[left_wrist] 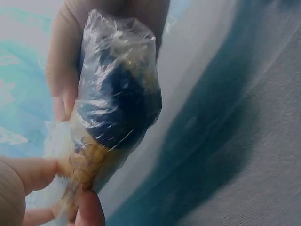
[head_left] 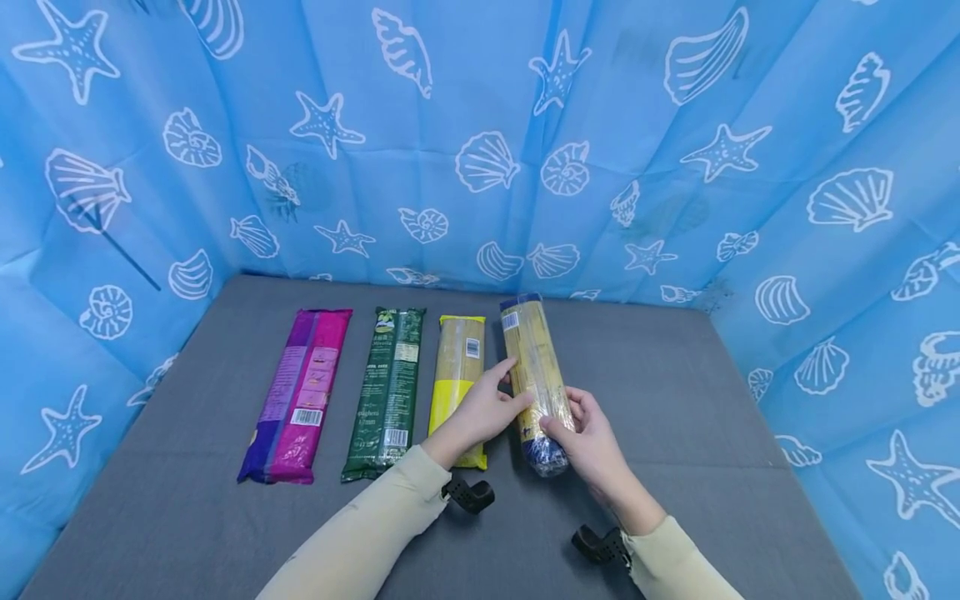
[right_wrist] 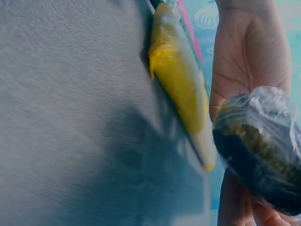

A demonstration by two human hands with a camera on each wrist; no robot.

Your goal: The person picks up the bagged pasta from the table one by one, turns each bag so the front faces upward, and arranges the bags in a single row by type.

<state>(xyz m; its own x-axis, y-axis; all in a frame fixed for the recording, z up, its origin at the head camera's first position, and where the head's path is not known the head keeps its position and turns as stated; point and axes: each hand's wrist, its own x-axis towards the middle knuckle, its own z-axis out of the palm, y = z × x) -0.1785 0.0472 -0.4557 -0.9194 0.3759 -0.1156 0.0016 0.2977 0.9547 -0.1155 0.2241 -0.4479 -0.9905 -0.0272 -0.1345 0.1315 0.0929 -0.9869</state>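
A clear-wrapped spaghetti pack [head_left: 536,367] with dark blue ends is between my two hands, right of the other packs. My left hand [head_left: 480,412] holds its left side, thumb on the upper face. The right hand [head_left: 588,437] grips the lower right side near the blue end, thumb on top. In the left wrist view, crinkled film covers the pack's blue end [left_wrist: 117,99], which stands off the grey surface. The right wrist view shows that rounded end [right_wrist: 254,146] close up, with a yellow pack [right_wrist: 181,89] lying beyond. Some fingertips are hidden behind the pack.
Left of my hands lie a yellow pack [head_left: 450,358], a green spaghetti pack [head_left: 386,392] and a purple-pink pack [head_left: 300,392], side by side on a grey-covered table [head_left: 660,358]. A blue curtain [head_left: 480,108] with shells surrounds it. Black mounts [head_left: 471,495] sit at both wrists.
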